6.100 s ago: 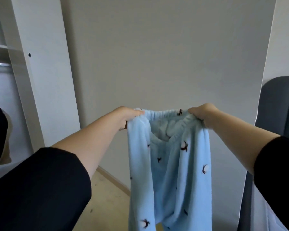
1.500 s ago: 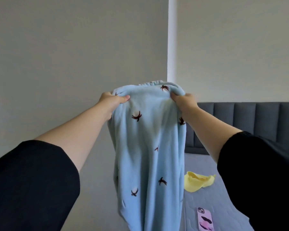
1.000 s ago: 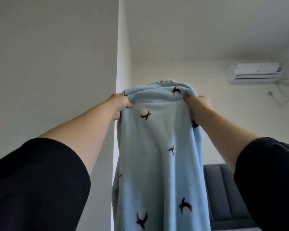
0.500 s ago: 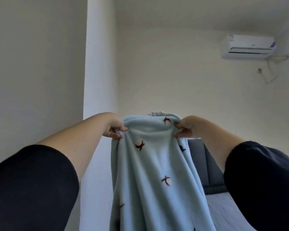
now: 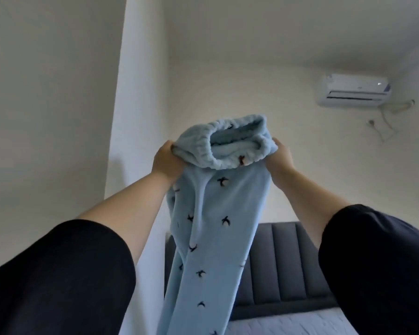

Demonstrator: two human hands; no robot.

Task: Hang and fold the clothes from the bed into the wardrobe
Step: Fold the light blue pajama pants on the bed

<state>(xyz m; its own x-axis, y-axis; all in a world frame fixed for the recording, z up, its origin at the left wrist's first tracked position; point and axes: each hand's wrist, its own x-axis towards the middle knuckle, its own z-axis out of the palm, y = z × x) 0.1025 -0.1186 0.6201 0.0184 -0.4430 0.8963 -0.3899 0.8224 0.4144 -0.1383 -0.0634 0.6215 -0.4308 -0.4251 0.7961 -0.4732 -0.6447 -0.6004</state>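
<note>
On my feed both arms are raised in front of the camera, holding a pair of light blue fleece pyjama trousers (image 5: 218, 213) in the air, well above the bed. The left hand (image 5: 166, 162) grips the left end of the bunched elastic waistband (image 5: 203, 157), and the right hand (image 5: 279, 158) grips the right end. On both hands the fingers are curled into the fleece, with most of them hidden behind the fabric. The waistband is gathered into a thick roll between the two hands, and its opening faces up and towards me, so I can see a little way inside. From there the trousers hang with their long axis close to vertical, waist at the top and legs pointing down. They lean slightly to the lower left and run off the bottom edge of the view, so I cannot see the hems. Small dark bird-like motifs are scattered over the fabric. Black sleeves (image 5: 58, 274) cover both upper arms. Behind the trousers stands a dark grey padded headboard (image 5: 283, 262), and a strip of pale quilted mattress (image 5: 288, 325) shows below it. A white wall corner (image 5: 138, 117) rises on the left, and an air conditioner (image 5: 353, 90) is mounted high on the far wall.
</note>
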